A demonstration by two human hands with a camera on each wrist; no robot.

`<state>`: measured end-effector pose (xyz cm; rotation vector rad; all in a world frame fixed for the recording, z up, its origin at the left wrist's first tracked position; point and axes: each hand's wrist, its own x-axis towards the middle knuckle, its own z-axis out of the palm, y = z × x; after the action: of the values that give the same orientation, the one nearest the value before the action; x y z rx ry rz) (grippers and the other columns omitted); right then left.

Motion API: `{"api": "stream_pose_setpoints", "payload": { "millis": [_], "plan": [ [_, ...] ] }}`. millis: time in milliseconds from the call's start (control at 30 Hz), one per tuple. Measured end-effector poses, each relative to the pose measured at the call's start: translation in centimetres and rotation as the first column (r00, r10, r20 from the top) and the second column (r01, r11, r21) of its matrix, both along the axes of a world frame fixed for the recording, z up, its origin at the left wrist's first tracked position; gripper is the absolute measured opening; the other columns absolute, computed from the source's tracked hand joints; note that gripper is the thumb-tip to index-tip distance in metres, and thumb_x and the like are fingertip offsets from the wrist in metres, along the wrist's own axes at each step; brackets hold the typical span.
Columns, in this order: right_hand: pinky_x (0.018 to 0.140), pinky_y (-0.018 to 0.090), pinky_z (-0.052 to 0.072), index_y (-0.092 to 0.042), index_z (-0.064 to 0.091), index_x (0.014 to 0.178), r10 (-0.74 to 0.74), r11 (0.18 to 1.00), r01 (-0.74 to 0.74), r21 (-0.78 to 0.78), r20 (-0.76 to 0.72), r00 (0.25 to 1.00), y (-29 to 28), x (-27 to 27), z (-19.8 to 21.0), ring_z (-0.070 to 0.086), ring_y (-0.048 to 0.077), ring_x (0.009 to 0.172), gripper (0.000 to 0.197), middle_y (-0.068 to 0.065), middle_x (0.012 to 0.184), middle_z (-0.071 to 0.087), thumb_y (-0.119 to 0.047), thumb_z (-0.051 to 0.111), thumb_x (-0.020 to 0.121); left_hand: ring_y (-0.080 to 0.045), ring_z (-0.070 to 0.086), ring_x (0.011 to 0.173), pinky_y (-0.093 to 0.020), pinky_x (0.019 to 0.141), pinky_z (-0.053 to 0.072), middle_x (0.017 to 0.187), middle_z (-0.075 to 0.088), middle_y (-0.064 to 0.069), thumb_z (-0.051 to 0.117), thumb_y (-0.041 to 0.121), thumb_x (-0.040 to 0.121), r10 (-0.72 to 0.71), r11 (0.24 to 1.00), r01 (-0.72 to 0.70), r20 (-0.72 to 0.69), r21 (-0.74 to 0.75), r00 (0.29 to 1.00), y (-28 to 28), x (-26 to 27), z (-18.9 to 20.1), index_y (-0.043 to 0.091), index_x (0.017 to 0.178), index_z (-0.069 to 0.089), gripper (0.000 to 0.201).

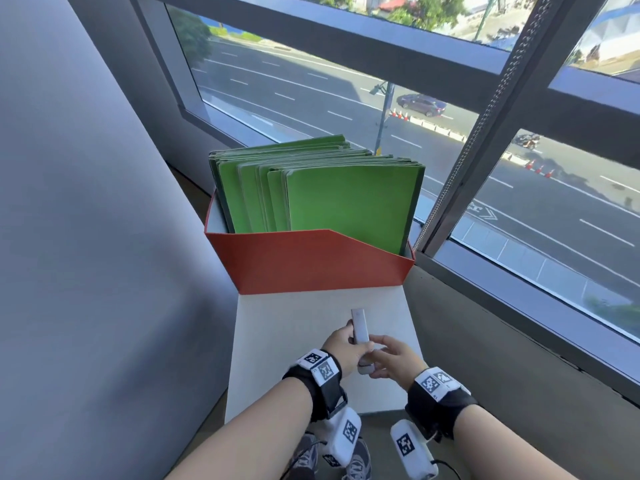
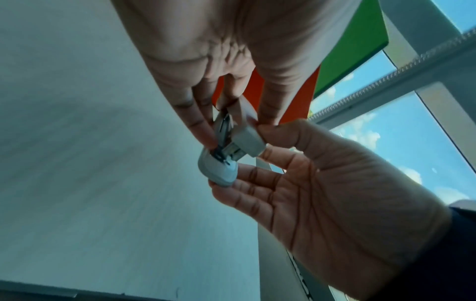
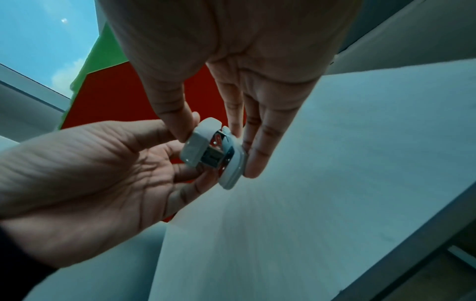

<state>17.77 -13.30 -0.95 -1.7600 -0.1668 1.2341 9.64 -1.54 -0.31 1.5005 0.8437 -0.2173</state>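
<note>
Stapler hinged open, pinched between left hand, right hand grips.

place: office | evidence: box of green folders | upper-floor window over road

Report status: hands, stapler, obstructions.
Left hand and right hand both pinching stapler. Stapler hinged open, held over white surface. Nothing in the way.

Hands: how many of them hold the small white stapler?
2. The left hand grips the stapler from the left; the right hand pinches it from the right. None is hidden.
</note>
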Motion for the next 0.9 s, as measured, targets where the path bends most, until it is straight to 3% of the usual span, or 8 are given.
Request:
{"api": "stream_pose_setpoints", "payload": {
  "millis": [67,133,266,466,600,666,766,899],
  "plan": [
    [0.07,0.036,0.055,-0.007,0.057,0.12,-0.004,1.0,0.004,-0.008,0.004,1.0,-0.5,1.1,-0.2,0.066,0.026,0.075,0.044,0.02,0.094,0.065,-0.017,0.066,0.078,-0.025,0.07,0.093,-0.037,0.088,0.058,0.1,0.07,-0.009,0.065,0.028,0.082,-0.039,0.999,0.04,-0.02,0.029,0.999,-0.6,1.3,-0.2,0.019,0.117,0.055,0.038],
    [0.069,0.033,0.056,-0.009,0.058,0.117,-0.005,1.0,0.005,-0.015,0.014,1.0,-0.7,2.1,0.0,0.067,0.026,0.081,0.031,0.018,0.098,0.065,-0.011,0.059,0.086,-0.024,0.07,0.091,-0.033,0.082,0.059,0.103,0.071,-0.012,0.066,0.031,0.078,-0.036,0.999,0.037,-0.035,0.04,0.999,-1.1,2.7,-0.5,0.019,0.113,0.056,0.038],
    [0.075,0.034,0.055,-0.012,0.058,0.112,-0.012,0.999,0.014,-0.046,0.046,0.999,-0.6,4.5,0.1,0.064,0.024,0.081,0.023,0.013,0.094,0.063,-0.008,0.053,0.091,-0.023,0.071,0.085,-0.037,0.08,0.061,0.101,0.071,-0.011,0.064,0.031,0.069,-0.004,0.999,0.007,-0.064,0.048,0.998,-1.4,5.9,-1.1,0.021,0.108,0.06,0.04],
    [0.088,0.04,0.055,-0.011,0.065,0.107,0.014,0.997,-0.006,-0.077,0.097,0.995,0.5,7.2,-0.4,0.065,0.026,0.082,0.024,0.014,0.091,0.067,-0.01,0.056,0.085,-0.027,0.072,0.085,-0.043,0.079,0.061,0.096,0.073,-0.008,0.062,0.033,0.063,0.058,0.998,-0.054,-0.11,0.039,0.992,-0.8,9.1,-3.5,0.025,0.102,0.063,0.04],
    [0.08,0.034,0.052,-0.016,0.067,0.106,0.059,0.993,-0.047,-0.106,0.115,0.992,0.9,7.7,-0.8,0.064,0.023,0.08,0.027,0.013,0.089,0.068,-0.006,0.052,0.087,-0.028,0.072,0.084,-0.044,0.077,0.062,0.095,0.073,-0.009,0.064,0.032,0.061,0.09,0.996,-0.087,-0.132,0.031,0.987,-0.7,9.7,-5.1,0.025,0.104,0.063,0.044],
    [0.085,0.039,0.051,-0.017,0.068,0.109,0.058,0.993,-0.045,-0.111,0.116,0.992,0.9,7.6,-0.9,0.063,0.024,0.081,0.03,0.013,0.09,0.069,-0.011,0.054,0.083,-0.027,0.071,0.088,-0.042,0.08,0.061,0.1,0.072,-0.008,0.064,0.03,0.064,0.095,0.995,-0.089,-0.132,0.052,0.987,-0.8,9.5,-4.1,0.025,0.108,0.062,0.044],
    [0.086,0.042,0.051,-0.03,0.07,0.096,0.039,0.995,-0.028,-0.1,0.105,0.994,0.9,7.7,-1.4,0.064,0.023,0.078,0.031,0.013,0.087,0.07,-0.022,0.054,0.07,-0.026,0.069,0.093,-0.037,0.085,0.059,0.106,0.071,-0.007,0.063,0.027,0.071,0.097,0.993,-0.087,-0.126,0.083,0.987,-1.0,9.5,-3.2,0.022,0.116,0.06,0.046],
    [0.091,0.048,0.051,-0.026,0.068,0.113,0.079,0.989,-0.063,-0.132,0.119,0.99,0.5,8.5,-4.2,0.065,0.027,0.082,0.05,0.013,0.096,0.072,-0.035,0.056,0.065,-0.026,0.068,0.094,-0.039,0.088,0.057,0.106,0.072,-0.008,0.06,0.029,0.07,0.066,0.99,-0.048,-0.14,0.131,0.988,-1.1,9.7,-3.2,0.022,0.109,0.063,0.04]
  ]
}}
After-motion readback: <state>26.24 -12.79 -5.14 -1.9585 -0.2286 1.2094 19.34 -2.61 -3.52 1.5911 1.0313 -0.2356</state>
